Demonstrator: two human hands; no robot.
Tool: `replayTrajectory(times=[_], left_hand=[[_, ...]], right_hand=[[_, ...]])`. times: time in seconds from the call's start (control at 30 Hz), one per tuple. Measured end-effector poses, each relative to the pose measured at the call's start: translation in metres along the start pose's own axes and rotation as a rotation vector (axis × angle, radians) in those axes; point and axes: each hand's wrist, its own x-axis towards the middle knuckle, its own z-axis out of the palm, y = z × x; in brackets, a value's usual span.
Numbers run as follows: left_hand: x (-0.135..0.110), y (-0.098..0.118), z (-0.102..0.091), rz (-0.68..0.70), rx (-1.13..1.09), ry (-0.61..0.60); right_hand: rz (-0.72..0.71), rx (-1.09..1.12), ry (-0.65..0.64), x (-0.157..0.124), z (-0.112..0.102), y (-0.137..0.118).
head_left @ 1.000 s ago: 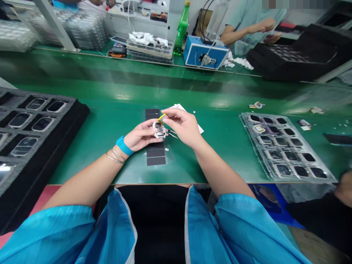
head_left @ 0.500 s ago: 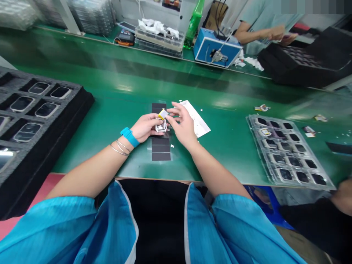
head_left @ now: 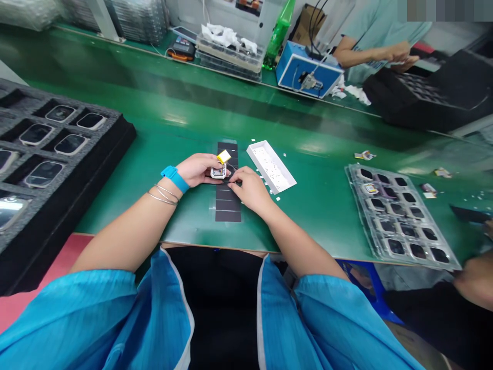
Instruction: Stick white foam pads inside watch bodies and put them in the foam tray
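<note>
My left hand (head_left: 202, 168) grips an opened smartwatch case (head_left: 218, 171), its inside facing up. A small battery (head_left: 224, 156), silvery white with a yellow edge, stands out above the case by the fingertips. Below and behind them on the bench lies a sheet of black adhesive strips (head_left: 228, 205), divided by thin pale lines. My right hand (head_left: 250, 189) is closed in a pinch over this sheet, just right of the case. What its fingertips hold, if anything, is too small to make out.
A shallow white box (head_left: 289, 181) with tiny pieces lies beyond my right hand. At right is a clear tray (head_left: 389, 218) of watch cases; at left, a black foam tray (head_left: 115, 121) of watches. A blue box (head_left: 288, 67) and a co-worker's hands (head_left: 398, 54) are across the bench.
My right hand has left the battery and come down to the black strips, its fingers now pinched. My left hand and the watch case moved slightly left. The white box is more exposed.
</note>
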Motion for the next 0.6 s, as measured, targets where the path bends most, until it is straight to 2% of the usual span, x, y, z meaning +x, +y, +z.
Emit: replayTrajectory(times=[0.23, 0.4, 0.43, 0.5, 0.57, 0.6], left_hand=[[0.0, -0.001, 0.002, 0.004, -0.035, 0.018], [-0.003, 0.0, 0.005, -0.013, -0.004, 0.042], [-0.003, 0.0, 0.006, -0.009, 0.007, 0.044], [-0.004, -0.001, 0.009, 0.01, 0.034, 0.057], [-0.005, -0.002, 0.013, 0.036, 0.071, 0.091], [-0.005, -0.003, 0.015, 0.048, 0.089, 0.106]], right_hand=[[-0.026, -0.064, 0.008, 0.003, 0.008, 0.003], [-0.263, 0.119, -0.072, -0.004, -0.008, 0.01], [-0.308, 0.177, -0.038, -0.005, -0.013, 0.011], [-0.347, 0.303, 0.137, -0.005, -0.02, 0.011], [-0.323, 0.436, 0.342, -0.005, -0.022, 0.009], [-0.297, 0.496, 0.403, -0.004, -0.022, 0.007]])
